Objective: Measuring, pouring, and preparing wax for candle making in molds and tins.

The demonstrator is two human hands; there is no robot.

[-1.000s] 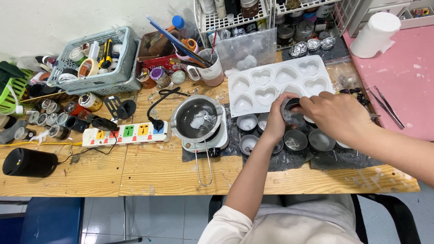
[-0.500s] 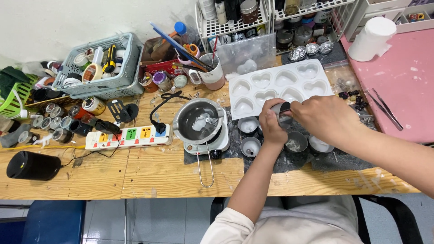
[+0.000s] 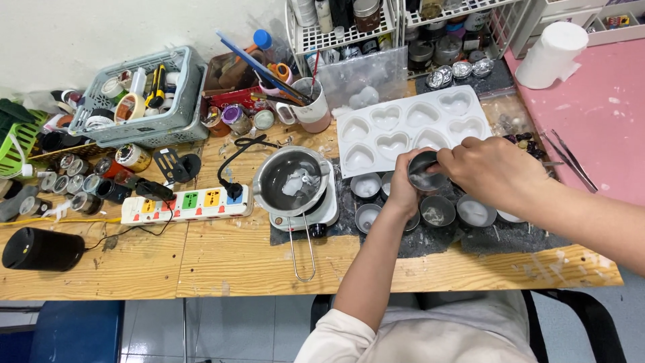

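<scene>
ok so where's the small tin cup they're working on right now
In the head view the small tin cup is right of centre, held tilted in the left hand with the right hand reaching into it, just below the white heart mould.

The wooden table carries a hotplate with a pot on it. Left of the hotplate lies a power strip; farther left, a black cylinder. Behind the power strip stands a grey basket. Right of the hotplate a dark mat holds small tins. Behind the mat lies a white heart mould. A pink board lies at far right.
</scene>
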